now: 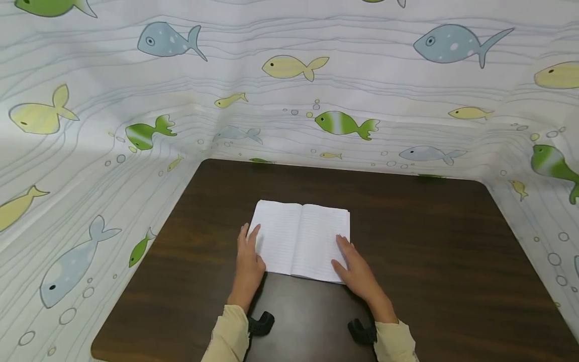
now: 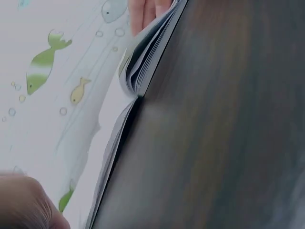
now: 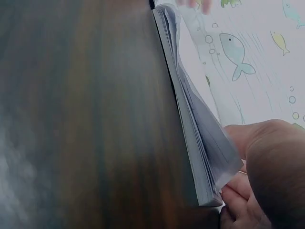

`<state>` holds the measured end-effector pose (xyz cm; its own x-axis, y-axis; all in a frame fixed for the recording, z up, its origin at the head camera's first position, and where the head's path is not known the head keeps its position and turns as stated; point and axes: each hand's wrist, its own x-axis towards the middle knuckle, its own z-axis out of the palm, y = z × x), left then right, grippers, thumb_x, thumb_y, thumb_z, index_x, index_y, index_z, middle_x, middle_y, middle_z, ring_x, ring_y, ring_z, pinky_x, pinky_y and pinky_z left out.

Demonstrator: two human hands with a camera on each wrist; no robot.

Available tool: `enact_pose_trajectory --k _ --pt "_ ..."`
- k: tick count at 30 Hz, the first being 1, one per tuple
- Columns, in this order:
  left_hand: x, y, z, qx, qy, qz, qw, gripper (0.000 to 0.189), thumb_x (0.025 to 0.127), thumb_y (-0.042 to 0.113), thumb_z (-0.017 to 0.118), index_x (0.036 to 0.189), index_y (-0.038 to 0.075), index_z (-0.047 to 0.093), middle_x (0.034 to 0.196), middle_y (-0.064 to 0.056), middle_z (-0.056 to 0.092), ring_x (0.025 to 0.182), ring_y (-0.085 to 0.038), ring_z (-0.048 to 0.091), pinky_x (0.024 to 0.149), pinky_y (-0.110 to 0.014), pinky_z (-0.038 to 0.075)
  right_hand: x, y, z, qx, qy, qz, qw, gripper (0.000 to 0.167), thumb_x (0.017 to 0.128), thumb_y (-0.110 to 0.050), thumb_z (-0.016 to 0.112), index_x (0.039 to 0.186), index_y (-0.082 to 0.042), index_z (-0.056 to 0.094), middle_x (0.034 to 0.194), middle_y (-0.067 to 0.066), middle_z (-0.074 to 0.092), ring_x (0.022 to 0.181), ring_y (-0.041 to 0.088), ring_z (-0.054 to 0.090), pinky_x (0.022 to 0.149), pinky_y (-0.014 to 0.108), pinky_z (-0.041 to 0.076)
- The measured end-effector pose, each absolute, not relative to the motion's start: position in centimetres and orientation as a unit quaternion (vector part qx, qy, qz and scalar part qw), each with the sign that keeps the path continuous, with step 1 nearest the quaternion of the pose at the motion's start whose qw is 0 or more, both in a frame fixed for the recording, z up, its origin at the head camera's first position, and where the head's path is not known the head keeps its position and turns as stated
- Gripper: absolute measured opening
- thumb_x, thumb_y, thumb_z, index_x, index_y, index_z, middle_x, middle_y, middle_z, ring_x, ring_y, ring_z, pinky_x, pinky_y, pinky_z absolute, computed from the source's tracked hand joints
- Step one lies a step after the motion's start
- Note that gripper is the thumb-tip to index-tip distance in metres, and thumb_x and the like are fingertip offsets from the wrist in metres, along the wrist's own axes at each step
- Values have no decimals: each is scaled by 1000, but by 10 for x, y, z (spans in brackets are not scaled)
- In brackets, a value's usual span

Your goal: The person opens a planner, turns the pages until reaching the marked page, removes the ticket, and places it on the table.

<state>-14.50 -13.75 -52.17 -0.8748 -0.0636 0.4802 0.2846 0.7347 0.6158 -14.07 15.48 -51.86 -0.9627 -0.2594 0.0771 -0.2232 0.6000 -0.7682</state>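
An open notebook [image 1: 276,236] with lined white pages lies on the dark wooden table. Along its left edge rests my left hand [image 1: 249,264], fingers extended and thumb near the lower left corner. My right hand [image 1: 359,274] touches the right page near its lower right corner, thumb and forefinger spread over the paper. In the right wrist view, a loose page corner [image 3: 224,152] stands slightly raised beside the right thumb [image 3: 257,136]. The left wrist view shows the notebook's lower edge [image 2: 136,74] and spine, with the left thumb [image 2: 24,202] at the lower left.
The dark brown table [image 1: 429,251] extends around the notebook on all sides. White fabric printed with fish [image 1: 289,90] encloses the back and both sides. Black wrist-worn devices [image 1: 261,324] sit at the cuffs of the pale yellow sleeves [image 1: 228,332].
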Motion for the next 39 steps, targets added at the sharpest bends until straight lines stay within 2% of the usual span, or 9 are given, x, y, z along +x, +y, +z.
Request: enact_pose_trajectory --k 2,4,7,9,13,17,23,34,39 --pt "-145 -133 -526 -94 -898 -329 277 72 71 -32 48 133 0 64 151 -29 46 142 -49 43 110 -70 36 -138 155 -519 -142 897 -418 18 61 101 -14 66 154 4 43 164 22 34 153 43 26 122 63 21" --pt "-143 -126 -529 -149 -893 -321 279 62 75 -27 56 129 1 68 147 -26 54 142 -46 45 115 -72 28 -134 155 -520 -143 900 -411 16 55 100 -13 68 149 6 51 163 23 35 153 43 27 121 64 23" --pt "-134 -114 -535 -234 -898 -318 194 43 95 2 66 138 1 63 150 -19 55 143 -39 46 119 -61 30 -129 154 -520 -138 914 -382 4 49 100 -15 67 143 7 57 161 27 36 151 47 28 119 66 25" --pt "-127 -107 -536 -266 -911 -297 108 52 104 29 63 149 4 55 157 -14 48 148 -34 40 122 -54 27 -126 154 -520 -127 922 -365 -10 50 101 -19 67 143 7 57 159 31 36 151 50 27 119 68 22" --pt "-122 -101 -535 -283 -931 -229 25 77 98 58 62 159 13 44 167 -7 34 155 -29 27 126 -50 20 -124 154 -521 -102 934 -341 -26 63 101 -31 67 149 6 50 157 36 35 150 53 25 120 71 14" --pt "-123 -101 -533 -282 -932 -226 19 86 91 61 70 158 14 44 167 -6 34 156 -27 26 126 -49 21 -124 154 -523 -91 937 -338 -24 73 101 -38 65 153 7 42 159 33 34 151 51 25 121 70 10" --pt "-124 -106 -531 -271 -934 -234 2 84 91 61 71 156 14 48 166 -5 36 155 -26 27 126 -48 22 -122 153 -532 -76 935 -347 -19 78 104 -42 59 158 7 32 164 25 30 154 42 24 124 64 8" --pt "-131 -106 -526 -271 -926 -263 18 86 88 58 76 155 12 49 165 -5 38 154 -26 30 125 -48 24 -127 156 -527 -82 932 -352 -28 72 105 -40 58 158 3 35 165 23 30 155 41 23 124 63 9" --pt "-134 -107 -524 -229 -919 -322 -12 101 81 62 82 160 16 41 170 -3 28 155 -27 29 123 -49 29 -133 158 -524 -88 937 -337 -27 67 105 -39 58 154 4 42 165 24 29 155 40 22 124 61 10"
